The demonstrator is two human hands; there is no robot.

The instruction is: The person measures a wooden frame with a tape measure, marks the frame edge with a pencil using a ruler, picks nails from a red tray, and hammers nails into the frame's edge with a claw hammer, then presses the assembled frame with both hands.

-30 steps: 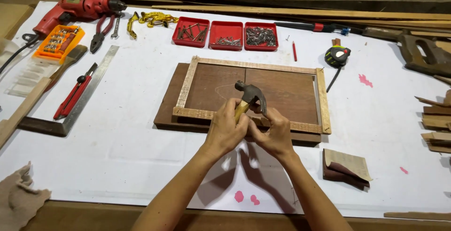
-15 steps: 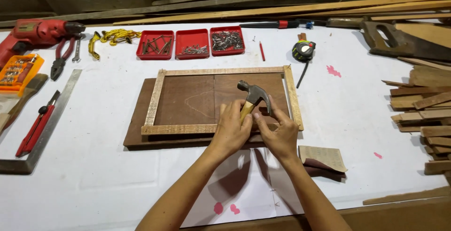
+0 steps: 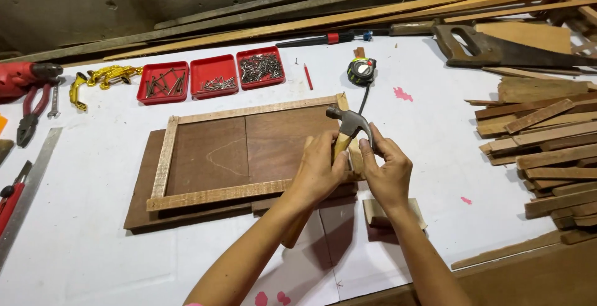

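My left hand (image 3: 320, 169) is wrapped around the wooden handle of a claw hammer (image 3: 348, 121). The steel head stands just above the right end of a light wooden frame (image 3: 165, 163). My right hand (image 3: 388, 172) is beside it, with thumb and fingertips pinched against the hammer's head and claw. Anything small between those fingers is hidden. The frame lies on a dark brown board (image 3: 211, 150) on the white table. Both hands are over the frame's near right corner.
Three red trays (image 3: 212, 77) of nails and screws sit behind the board, with a red pencil (image 3: 308, 77) and tape measure (image 3: 361, 69). A handsaw (image 3: 497, 50) and stacked wood strips (image 3: 547, 150) lie right. A drill (image 3: 25, 74), pliers (image 3: 31, 116) and steel square (image 3: 28, 188) lie left. A small wood block (image 3: 376, 213) is under my right wrist.
Both hands and the hammer have moved right along the frame's near strip, from its middle to its right corner. The view has shifted right, showing more of the wood pile.
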